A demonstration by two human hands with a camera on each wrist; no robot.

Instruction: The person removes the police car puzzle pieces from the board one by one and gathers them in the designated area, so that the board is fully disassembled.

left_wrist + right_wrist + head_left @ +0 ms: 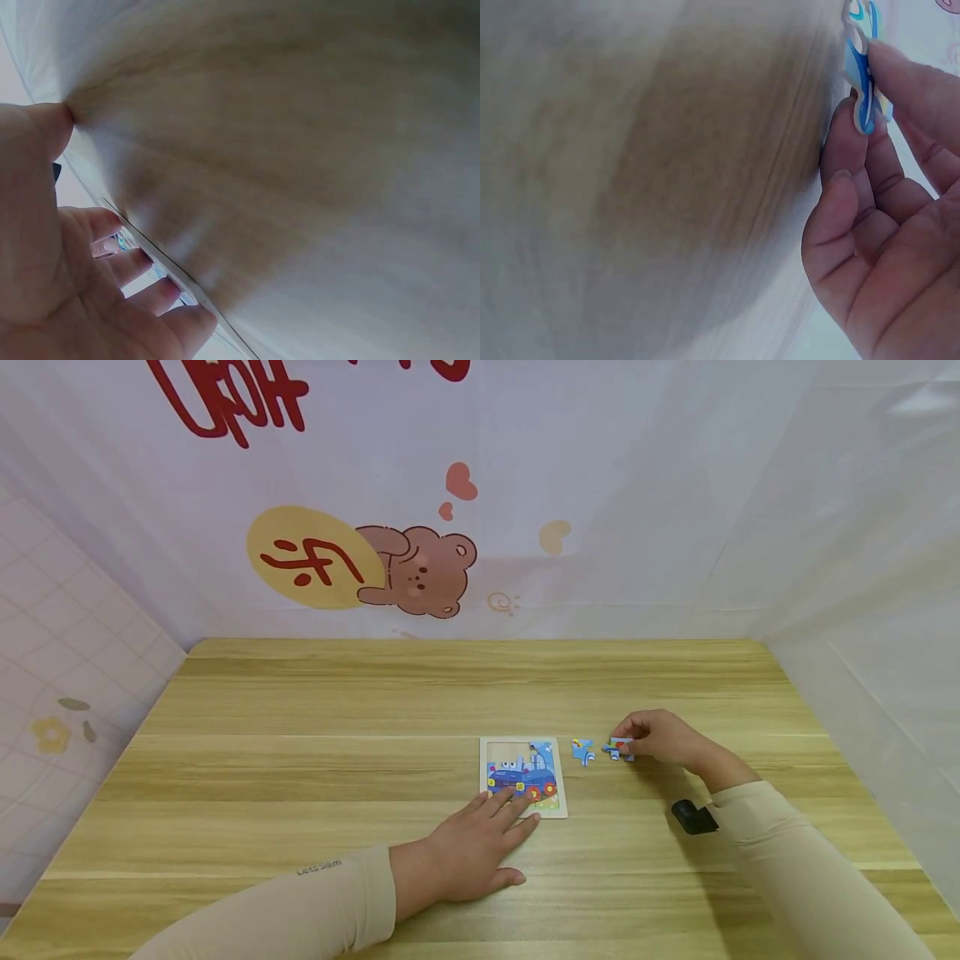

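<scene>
Behind and around the yellowish tabletop (315, 718), streaked with long wood grain and rounded at its far corners, hangs a smooth, faintly creased white backdrop (645, 460) printed with a brown bear and hearts. Two plain beige sleeves (810, 860) reach in from the near side. The left hand (476, 847) grasps nothing; its spread fingers rest on the near part of a thin, square jigsaw tray (560, 777), pale-rimmed, with a blue cartoon police car partly assembled and bare base showing at its upper left. The right hand (663, 739) pinches a blue knobbed jigsaw piece (617, 749), right of the tray. Near the right cuff is a black, rounded gadget (693, 817). Between tray and right hand lies a loose blue-and-yellow piece (582, 752).

Only the left wrist view reveals the palm arched over the wood; only the right wrist view shows the pinched piece's pale cut edge and the curled outer fingers.
</scene>
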